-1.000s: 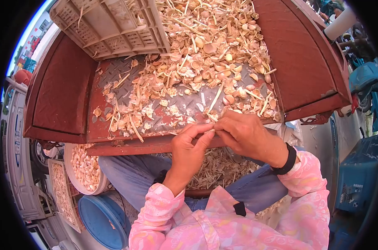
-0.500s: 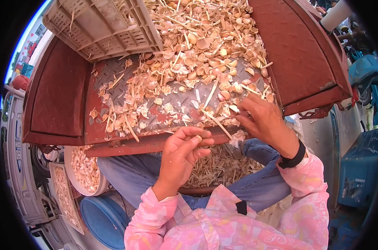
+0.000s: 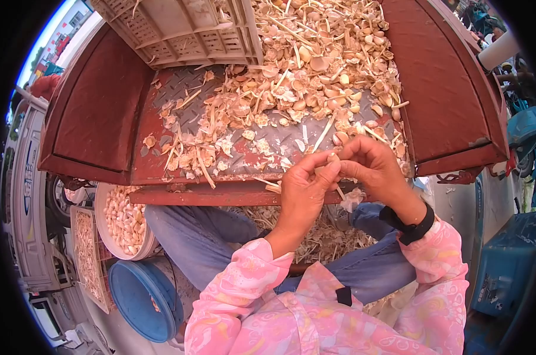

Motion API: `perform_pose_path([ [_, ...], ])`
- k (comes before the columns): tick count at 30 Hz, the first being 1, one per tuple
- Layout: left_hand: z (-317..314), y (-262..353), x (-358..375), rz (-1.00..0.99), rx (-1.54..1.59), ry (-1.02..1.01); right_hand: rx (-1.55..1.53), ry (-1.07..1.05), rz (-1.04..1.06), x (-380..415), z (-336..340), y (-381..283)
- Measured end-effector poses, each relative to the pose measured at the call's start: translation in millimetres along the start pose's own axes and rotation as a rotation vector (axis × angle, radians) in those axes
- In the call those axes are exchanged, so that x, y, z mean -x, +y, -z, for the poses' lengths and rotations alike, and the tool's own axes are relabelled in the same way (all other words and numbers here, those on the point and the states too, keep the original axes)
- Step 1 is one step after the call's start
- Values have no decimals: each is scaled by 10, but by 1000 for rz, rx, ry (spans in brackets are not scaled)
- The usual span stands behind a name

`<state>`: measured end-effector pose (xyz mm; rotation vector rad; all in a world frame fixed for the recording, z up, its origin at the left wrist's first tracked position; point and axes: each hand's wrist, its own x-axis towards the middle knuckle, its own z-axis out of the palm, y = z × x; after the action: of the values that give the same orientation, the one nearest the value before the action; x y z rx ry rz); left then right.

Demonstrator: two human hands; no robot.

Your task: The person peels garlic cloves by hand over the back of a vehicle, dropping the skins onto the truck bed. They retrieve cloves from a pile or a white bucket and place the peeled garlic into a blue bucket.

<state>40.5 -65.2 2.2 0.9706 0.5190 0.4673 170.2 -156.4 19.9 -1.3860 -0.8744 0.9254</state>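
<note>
My left hand point(image 3: 306, 183) pinches a small pale garlic clove point(image 3: 333, 158) between thumb and fingertips at the front edge of the red metal bed. Right beside it, my right hand point(image 3: 375, 168) has its thumb and index finger closed at the same clove; whether they hold a bit of skin is hidden. Behind both hands spreads a pile of garlic cloves, skins and dry stems point(image 3: 315, 71). A tuft of papery skin point(image 3: 353, 199) hangs on a stem below my right hand.
A beige plastic crate point(image 3: 185, 35) leans at the back left of the red bed point(image 3: 96, 112). At the lower left stand a white bucket of cloves point(image 3: 124, 222), a shallow crate of skins point(image 3: 89, 254) and a blue bucket point(image 3: 139, 296). A teal box point(image 3: 507, 266) is at right.
My left hand has moved right and up with the clove, meeting my right hand. The view has shifted, so the bed and buckets appear slightly higher and further right.
</note>
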Motion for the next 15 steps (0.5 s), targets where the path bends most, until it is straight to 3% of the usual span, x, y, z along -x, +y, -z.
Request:
perform_pose_path([
  [3, 58, -33, 20, -30, 31, -2, 382, -13, 141, 14, -12, -12],
  [6, 125, 6, 50, -66, -144, 3, 688, 1, 314, 5, -36, -184],
  [9, 207, 41, 70, -260, -495, -49, 698, -61, 364, 2, -36, -186],
  [12, 249, 91, 98, -339, -679, -85, 853, -158, 479, 29, -33, -118],
  [15, 305, 109, 88, -389, -732, -161, 939, -189, 457, 92, -66, -99],
])
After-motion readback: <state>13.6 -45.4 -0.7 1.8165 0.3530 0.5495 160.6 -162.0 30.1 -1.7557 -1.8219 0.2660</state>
